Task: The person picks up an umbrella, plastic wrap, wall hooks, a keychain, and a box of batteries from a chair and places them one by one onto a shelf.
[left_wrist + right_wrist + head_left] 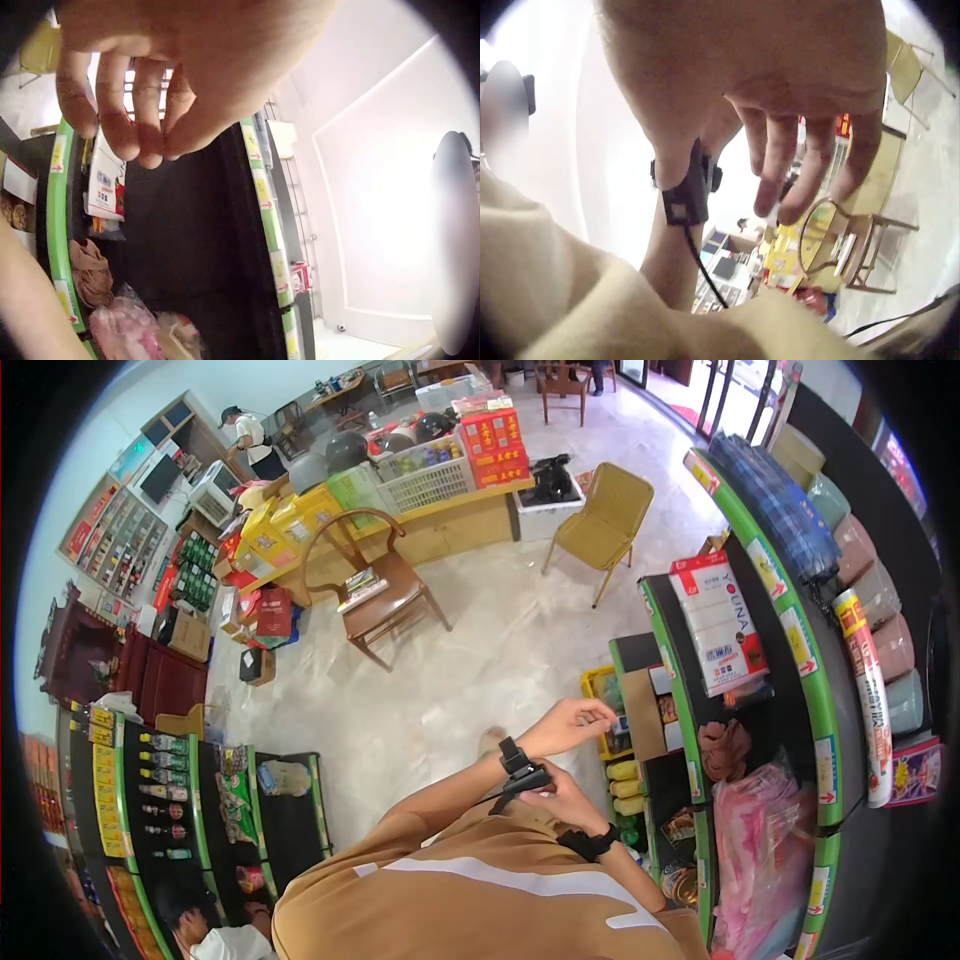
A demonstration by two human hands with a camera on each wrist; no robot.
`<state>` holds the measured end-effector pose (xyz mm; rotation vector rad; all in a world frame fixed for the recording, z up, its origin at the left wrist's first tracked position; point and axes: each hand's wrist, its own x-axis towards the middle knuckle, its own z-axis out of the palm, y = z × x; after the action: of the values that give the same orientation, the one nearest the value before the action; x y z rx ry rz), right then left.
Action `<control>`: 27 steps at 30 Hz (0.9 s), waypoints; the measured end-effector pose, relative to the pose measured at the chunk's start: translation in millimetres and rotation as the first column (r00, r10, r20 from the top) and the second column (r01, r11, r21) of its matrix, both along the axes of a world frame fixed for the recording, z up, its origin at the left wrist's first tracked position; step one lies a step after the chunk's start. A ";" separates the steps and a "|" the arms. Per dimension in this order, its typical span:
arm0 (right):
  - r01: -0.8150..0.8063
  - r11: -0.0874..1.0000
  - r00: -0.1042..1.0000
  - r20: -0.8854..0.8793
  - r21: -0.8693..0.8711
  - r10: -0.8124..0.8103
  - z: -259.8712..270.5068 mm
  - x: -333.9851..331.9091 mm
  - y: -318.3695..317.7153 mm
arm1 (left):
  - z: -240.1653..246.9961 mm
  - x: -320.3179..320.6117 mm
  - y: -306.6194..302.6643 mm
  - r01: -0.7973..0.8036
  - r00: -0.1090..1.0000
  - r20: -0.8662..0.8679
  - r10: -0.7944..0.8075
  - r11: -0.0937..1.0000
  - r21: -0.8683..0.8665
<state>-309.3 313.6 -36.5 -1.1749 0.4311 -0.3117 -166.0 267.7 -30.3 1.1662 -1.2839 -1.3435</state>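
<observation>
In the head view the left hand (572,726) extends over the floor and holds nothing; its relaxed, slightly bent fingers also show in the left wrist view, with the left hand (187,67) at the top. A black device (522,780) with a cable is strapped at the left wrist. Beside it is the right hand (565,802), touching the device. From the right wrist, the thumb of the right hand (765,82) rests against the black device (686,196), while the other fingers hang loosely bent away from it.
Shelves (770,575) with packaged goods stand close on the right, more shelves (200,810) at lower left. A wooden chair (385,600) and a yellow chair (603,510) stand ahead, before a loaded counter (430,525). One person crouches at lower left; another stands at upper left.
</observation>
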 end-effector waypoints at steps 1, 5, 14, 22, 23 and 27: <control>-0.015 0.996 1.000 0.018 0.082 0.014 -5.0 8.6 1.0 | -7.3 10.4 0.1 -0.026 0.998 0.064 0.027 1.000 -0.015; -0.260 0.965 0.936 -0.238 0.030 0.260 -8.6 45.2 -11.9 | -40.7 62.0 9.8 -0.065 0.953 0.288 0.092 0.993 -0.102; -0.302 0.951 0.936 -0.212 -0.067 0.282 -43.1 177.1 -26.8 | -91.0 220.1 84.0 -0.274 0.960 0.075 0.269 0.960 0.064; -0.346 0.934 0.923 -0.212 -0.089 0.321 -55.8 290.7 -41.1 | -125.6 335.5 172.2 -0.501 0.858 0.204 0.471 0.855 0.132; -0.339 0.937 0.926 -0.208 -0.082 0.316 -54.7 302.5 -41.5 | -125.9 344.4 180.0 -0.513 0.850 0.225 0.477 0.846 0.145; -0.382 0.922 0.896 -0.267 -0.061 0.353 -56.7 339.1 -43.8 | -130.3 369.4 203.4 -0.558 0.822 0.261 0.507 0.808 0.187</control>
<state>29.8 269.8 -93.2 -1.3854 0.4043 0.1487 203.4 471.1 -160.6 1.7303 -0.8193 -0.9953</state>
